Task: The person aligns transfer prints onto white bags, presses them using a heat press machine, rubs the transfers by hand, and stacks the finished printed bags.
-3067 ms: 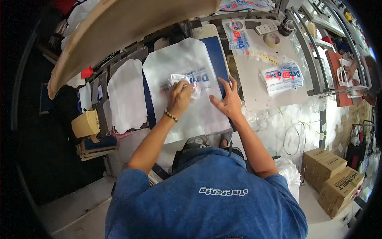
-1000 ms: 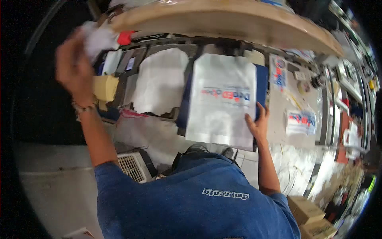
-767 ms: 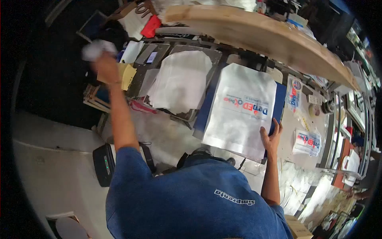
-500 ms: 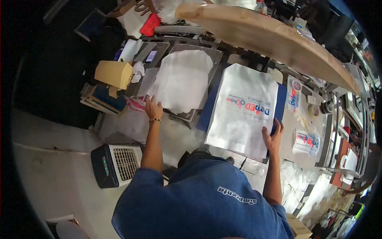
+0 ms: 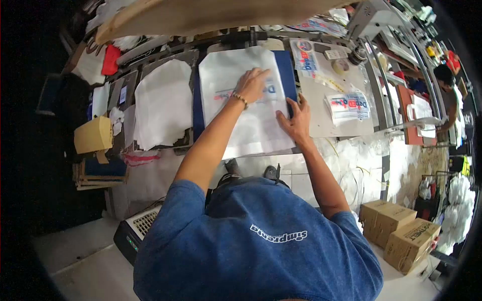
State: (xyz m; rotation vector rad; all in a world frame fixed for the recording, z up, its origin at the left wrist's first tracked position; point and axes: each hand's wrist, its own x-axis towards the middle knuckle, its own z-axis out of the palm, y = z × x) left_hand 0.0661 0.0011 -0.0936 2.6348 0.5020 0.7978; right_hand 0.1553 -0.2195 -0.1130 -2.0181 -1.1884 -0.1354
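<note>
A white sheet with cut-off top corners (image 5: 221, 70) lies on a blue board (image 5: 288, 75) in front of me, with red and blue lettering partly covered by my hand. My left hand (image 5: 252, 85), a beaded bracelet at its wrist, rests on the printed area with fingers stretched out. At the sheet's right edge, my right hand (image 5: 297, 120) has its thumb on the white material and its other fingers apart over the blue board's edge. Whether it pinches anything does not show. A pile of similar plain white sheets (image 5: 164, 103) lies to the left.
A large brown padded board (image 5: 216, 17) spans the top. Printed pieces (image 5: 347, 106) and tape (image 5: 340, 66) lie on the right-hand table. A yellow box (image 5: 93, 134) stands left. Cardboard boxes (image 5: 386, 218) sit on the floor at right, and another person (image 5: 447, 100) is beyond.
My left hand has moved right from beside the plain white pile onto the printed sheet. My right hand stays at the sheet's right edge. The view has swung right.
</note>
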